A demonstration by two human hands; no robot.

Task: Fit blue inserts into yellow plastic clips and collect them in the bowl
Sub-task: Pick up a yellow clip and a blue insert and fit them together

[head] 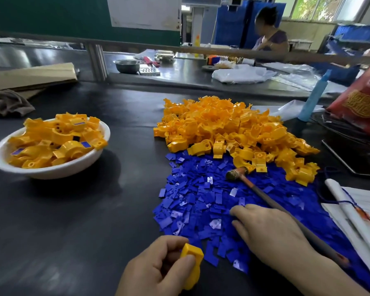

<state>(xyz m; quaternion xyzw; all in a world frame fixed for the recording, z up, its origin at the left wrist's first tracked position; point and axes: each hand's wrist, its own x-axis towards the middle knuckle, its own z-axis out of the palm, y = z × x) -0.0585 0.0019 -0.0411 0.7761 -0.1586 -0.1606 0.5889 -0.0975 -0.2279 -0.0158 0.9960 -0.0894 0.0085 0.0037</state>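
My left hand point(158, 268) grips one yellow clip point(192, 265) near the bottom edge, thumb and fingers curled round it. My right hand point(271, 236) lies palm down on the spread of blue inserts point(201, 201), fingers bent onto the pieces; whether it pinches one is hidden. A big heap of yellow clips point(233, 129) sits beyond the blue pile. At the left stands a white bowl point(51, 171) holding several yellow clips fitted with blue inserts point(51, 142).
A small hammer point(237, 173) lies across the blue inserts, its handle running under my right wrist. White folded sheets point(361, 212) lie at the right, a blue bottle point(314, 99) and red bag point(361, 99) behind. Cardboard point(30, 75) and a cloth point(6, 103) sit far left. A person works at the far bench.
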